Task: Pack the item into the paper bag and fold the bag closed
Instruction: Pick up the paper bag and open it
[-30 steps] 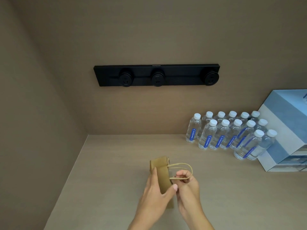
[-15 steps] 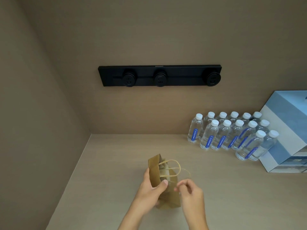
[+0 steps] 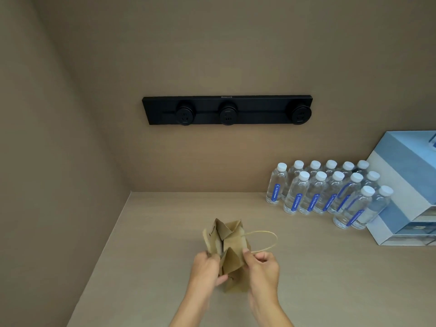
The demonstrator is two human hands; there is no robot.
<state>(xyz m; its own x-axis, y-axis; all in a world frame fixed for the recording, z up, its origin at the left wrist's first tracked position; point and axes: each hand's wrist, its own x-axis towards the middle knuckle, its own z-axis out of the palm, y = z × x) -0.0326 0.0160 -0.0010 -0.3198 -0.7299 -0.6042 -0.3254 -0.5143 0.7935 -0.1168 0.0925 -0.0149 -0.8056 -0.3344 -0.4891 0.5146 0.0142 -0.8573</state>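
Paper bag [image 3: 232, 252]: is being held upright on the beige counter [image 3: 318, 267], near its front edge and left of centre; its brown mouth is being spread open, with the side panels creased inward and the top corners standing up.
Bag handle [image 3: 264, 241]: a thin tan loop is being left hanging out to the right of the mouth, clear of the counter; a second handle cannot be told apart.
Left hand [image 3: 207, 267]: is being kept at the bag's left wall, with the fingers curled and clamped on the paper near the rim.
Right hand [image 3: 263, 267]: is being kept at the bag's right wall, with thumb and fingers pinched together on the paper edge, just below the handle loop.
Item: is not being shown; whether it lies inside the bag cannot be told.
Water bottles [image 3: 325, 192]: are being kept in a tight cluster with white caps at the back right of the counter, well apart from the bag.
Blue and white box [image 3: 405, 190]: is being stood just beside the bottles, at the right edge.
Black socket rail [image 3: 227, 109]: is being carried on the back wall, above the counter, with three round outlets.
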